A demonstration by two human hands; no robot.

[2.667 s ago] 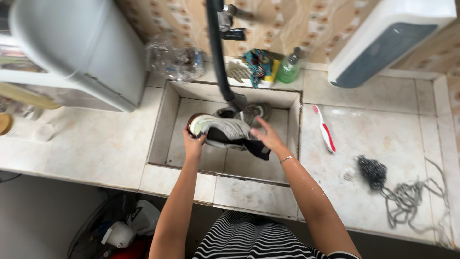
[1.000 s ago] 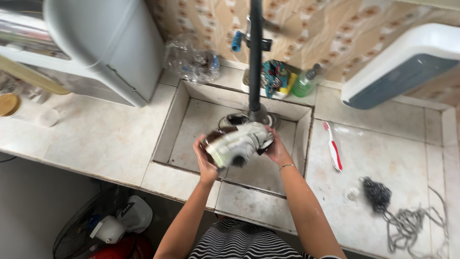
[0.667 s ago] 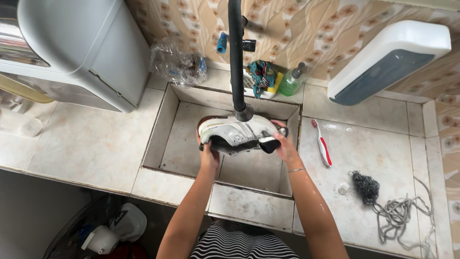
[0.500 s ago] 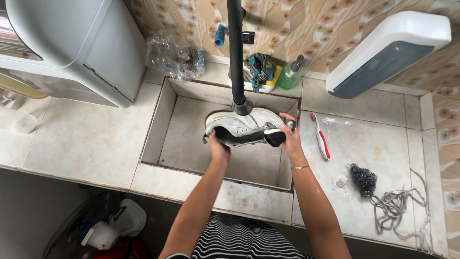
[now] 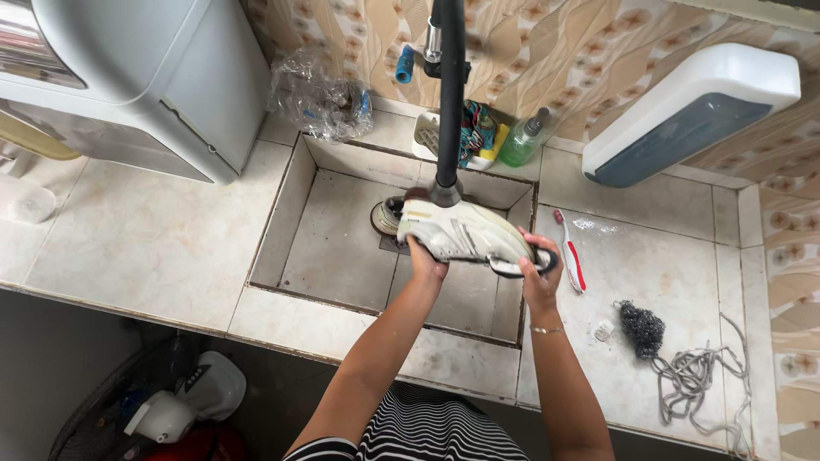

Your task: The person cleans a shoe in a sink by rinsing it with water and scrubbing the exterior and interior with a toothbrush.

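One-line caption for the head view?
Both hands, left and right, hold a white shoe under the hose over the sink.

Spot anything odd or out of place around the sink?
Yes. A toothbrush lies bare on the wet counter beside loose laces and a scourer. Another shoe sits in the sink under the held shoe.
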